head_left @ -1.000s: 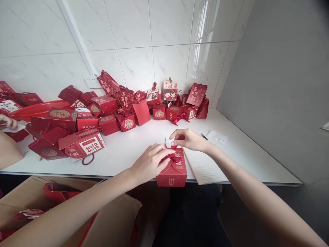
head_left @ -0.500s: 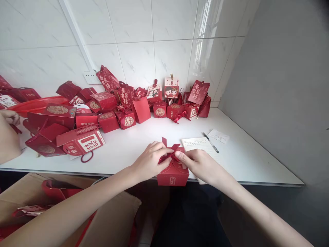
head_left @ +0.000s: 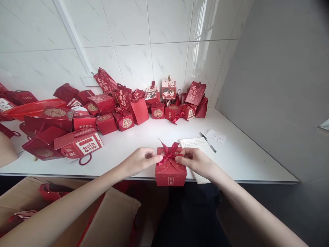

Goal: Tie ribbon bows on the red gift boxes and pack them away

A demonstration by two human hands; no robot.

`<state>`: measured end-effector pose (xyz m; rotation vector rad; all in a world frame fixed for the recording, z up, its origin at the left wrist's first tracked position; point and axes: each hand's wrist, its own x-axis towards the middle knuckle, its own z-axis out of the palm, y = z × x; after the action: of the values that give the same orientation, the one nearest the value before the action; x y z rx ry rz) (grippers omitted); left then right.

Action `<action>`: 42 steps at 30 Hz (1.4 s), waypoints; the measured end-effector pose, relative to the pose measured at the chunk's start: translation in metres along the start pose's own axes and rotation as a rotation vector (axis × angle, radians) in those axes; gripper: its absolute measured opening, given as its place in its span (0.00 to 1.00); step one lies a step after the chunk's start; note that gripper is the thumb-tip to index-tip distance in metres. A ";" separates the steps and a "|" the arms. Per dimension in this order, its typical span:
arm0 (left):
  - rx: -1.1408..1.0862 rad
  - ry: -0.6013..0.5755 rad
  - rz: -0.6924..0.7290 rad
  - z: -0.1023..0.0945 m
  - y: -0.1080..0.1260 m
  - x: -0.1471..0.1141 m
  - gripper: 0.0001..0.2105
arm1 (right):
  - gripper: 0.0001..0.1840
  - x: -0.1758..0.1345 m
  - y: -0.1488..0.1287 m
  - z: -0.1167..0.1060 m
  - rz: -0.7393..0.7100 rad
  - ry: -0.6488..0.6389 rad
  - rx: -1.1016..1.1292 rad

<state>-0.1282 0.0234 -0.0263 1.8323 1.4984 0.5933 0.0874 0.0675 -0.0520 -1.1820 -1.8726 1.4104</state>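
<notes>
A red gift box (head_left: 171,175) with gold print stands at the table's front edge, its curved top flaps folded together. Across its top a shiny dark red ribbon (head_left: 169,156) is tied in a bow, with tails sticking up. My left hand (head_left: 144,160) pinches the bow's left loop between thumb and curled fingers. On the opposite side, my right hand (head_left: 196,160) pinches the right loop the same way. Just beyond my right hand lies a lined notepad (head_left: 195,145) with handwriting, partly covered by that hand.
Many red gift boxes (head_left: 106,123) crowd the back and left of the white table (head_left: 246,154). A pen (head_left: 208,142) and a paper slip (head_left: 216,136) lie by the notepad. Below left stands an open cardboard carton (head_left: 113,216). Another person's arm (head_left: 7,151) shows at far left.
My hands have drawn apart sideways, and the bow with its loops now shows between them. At far left the other person's hand has moved out of view. The camera view has shifted slightly.
</notes>
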 end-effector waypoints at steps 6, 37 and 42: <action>-0.061 0.013 0.012 0.008 0.001 -0.002 0.19 | 0.20 -0.002 -0.005 -0.005 0.041 -0.071 0.175; -0.227 -0.056 0.122 0.003 -0.015 0.023 0.14 | 0.20 -0.003 0.035 -0.009 0.006 -0.108 0.659; -0.303 0.049 -0.030 0.005 -0.012 0.034 0.08 | 0.21 0.006 0.030 -0.020 -0.098 -0.035 0.534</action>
<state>-0.1245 0.0562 -0.0413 1.5700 1.3793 0.8081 0.1110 0.0851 -0.0737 -0.7931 -1.4157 1.7348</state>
